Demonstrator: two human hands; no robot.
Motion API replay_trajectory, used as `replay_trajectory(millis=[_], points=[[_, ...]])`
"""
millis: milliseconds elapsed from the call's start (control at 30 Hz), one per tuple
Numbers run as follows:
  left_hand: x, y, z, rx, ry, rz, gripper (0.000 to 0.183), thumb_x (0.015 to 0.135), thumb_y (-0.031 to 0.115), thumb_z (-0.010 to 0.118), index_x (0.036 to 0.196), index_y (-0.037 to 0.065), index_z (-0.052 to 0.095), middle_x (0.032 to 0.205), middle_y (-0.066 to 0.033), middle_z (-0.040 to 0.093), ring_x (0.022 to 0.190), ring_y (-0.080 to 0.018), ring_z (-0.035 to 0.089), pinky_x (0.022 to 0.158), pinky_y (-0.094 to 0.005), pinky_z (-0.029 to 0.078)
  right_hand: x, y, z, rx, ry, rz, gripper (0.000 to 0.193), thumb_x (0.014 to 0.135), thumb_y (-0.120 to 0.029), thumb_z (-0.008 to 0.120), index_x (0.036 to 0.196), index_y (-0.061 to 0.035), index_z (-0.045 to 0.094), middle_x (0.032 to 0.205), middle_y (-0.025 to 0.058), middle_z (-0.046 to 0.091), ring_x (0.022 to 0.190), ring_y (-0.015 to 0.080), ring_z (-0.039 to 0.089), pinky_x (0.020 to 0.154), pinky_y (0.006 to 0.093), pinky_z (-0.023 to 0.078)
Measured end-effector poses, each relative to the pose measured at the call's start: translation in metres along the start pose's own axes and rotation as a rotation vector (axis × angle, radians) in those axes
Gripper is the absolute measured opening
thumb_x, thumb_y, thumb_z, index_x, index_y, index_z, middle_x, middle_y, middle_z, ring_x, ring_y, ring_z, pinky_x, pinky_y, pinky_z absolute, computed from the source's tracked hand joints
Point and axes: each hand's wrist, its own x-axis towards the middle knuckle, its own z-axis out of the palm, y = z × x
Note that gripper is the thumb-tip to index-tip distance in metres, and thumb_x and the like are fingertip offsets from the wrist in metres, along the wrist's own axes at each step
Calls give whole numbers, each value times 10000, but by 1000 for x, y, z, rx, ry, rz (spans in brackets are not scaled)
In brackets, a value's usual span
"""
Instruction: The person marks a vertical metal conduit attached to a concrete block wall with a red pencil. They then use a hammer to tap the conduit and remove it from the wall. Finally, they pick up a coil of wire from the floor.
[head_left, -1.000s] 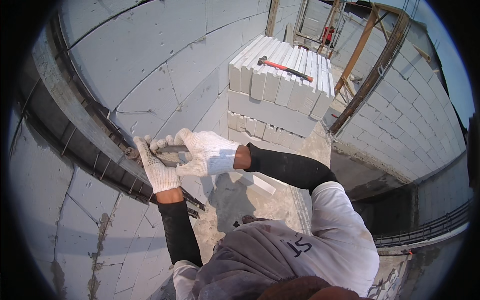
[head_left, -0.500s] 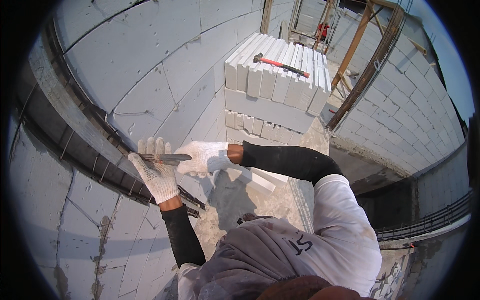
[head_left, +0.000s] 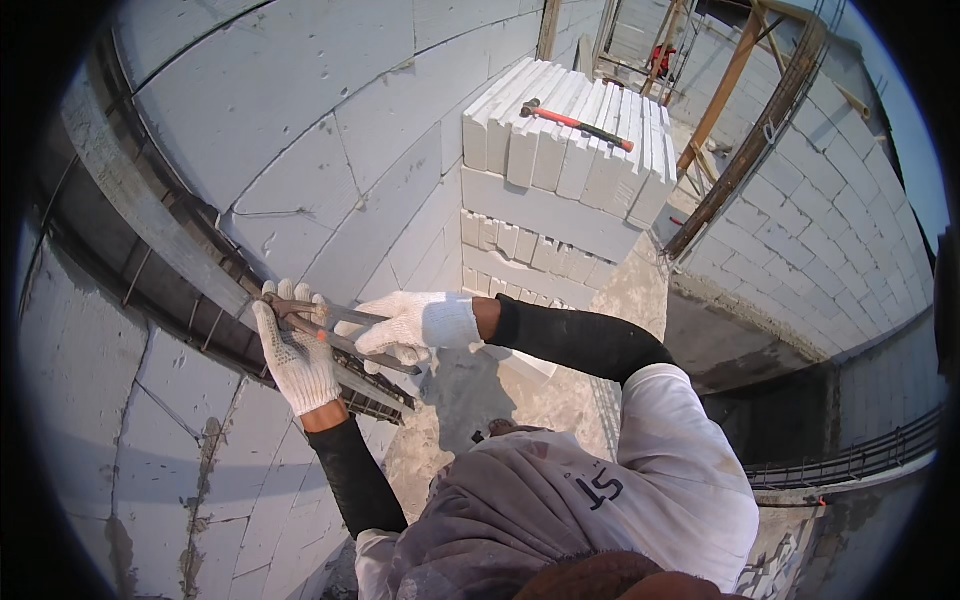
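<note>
A wall of large pale blocks (head_left: pixel 270 130) rises to the left of the stack of white blocks (head_left: pixel 565 175), and a second block wall (head_left: pixel 850 210) stands well to the stack's right. The stack itself is layered, its top course set on edge like slices. Left of the stack and nearer the wearer, a steel-bar cage (head_left: pixel 138 278) runs slantwise, with a long grey plank (head_left: pixel 150 200) along it. A dark timber post (head_left: pixel 745 160) leans just right of the stack. On top of the stack lies a hammer (head_left: pixel 580 126) with a dark head and a red and black handle. Both gloved hands are on the near left side of the stack, well apart from it. The left hand (head_left: pixel 298 362) is raised with its palm facing the tool, fingers straight and side by side, thumb held out. The right hand (head_left: pixel 425 322) has its fingers bent around the handles of the pincers (head_left: pixel 345 342); exactly how each finger sits cannot be told. The pincers are likewise near left of the stack, between the hands, handles splayed in a V, their head in front of the left fingers.
</note>
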Motion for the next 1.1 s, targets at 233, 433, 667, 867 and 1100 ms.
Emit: replay_trajectory(millis=[233, 433, 667, 867, 1100], points=[[-22, 1, 6, 267, -72, 12, 583, 1074, 378, 605, 1511, 18, 466, 1314, -182, 633, 1162, -327, 660, 900, -484, 604, 8, 1, 1, 345, -144, -26, 650, 995, -256, 671, 1568, -74, 426, 1033, 75, 737, 692, 117, 690, 593, 291, 586], [-24, -7, 0, 355, -102, -5, 543, 1058, 301, 642, 1434, -74, 531, 1191, -186, 702, 1075, -228, 699, 881, -355, 598, -7, -11, 6, 377, -168, 29, 609, 1031, -261, 655, 1550, -10, 459, 1307, 118, 670, 1112, 160, 684, 875, 309, 599], [-35, 6, 9, 283, -127, -25, 533, 1060, 303, 638, 1428, -66, 528, 1205, -162, 682, 1155, -235, 673, 947, -344, 574, -6, -6, 9, 313, -112, -6, 553, 1045, -210, 621, 1550, -35, 476, 1319, 64, 657, 1080, 116, 667, 842, 283, 597], [-24, 3, 12, 247, -144, -38, 557, 1070, 331, 622, 1448, -64, 517, 1143, -151, 701, 1150, -225, 667, 973, -368, 563, -4, -30, 9, 353, -50, 75, 501, 1053, -170, 595, 1533, -58, 508, 1220, 24, 647, 1013, 79, 649, 776, 242, 597], [-18, -2, 6, 190, -181, -40, 556, 1083, 341, 600, 1461, -57, 507, 1188, -190, 699, 1122, -232, 674, 930, -400, 591, -4, -43, 8, 48, 1, 33, 536, 1053, -240, 617, 1543, -59, 499, 1219, 26, 645, 1019, 80, 623, 838, 230, 535]])
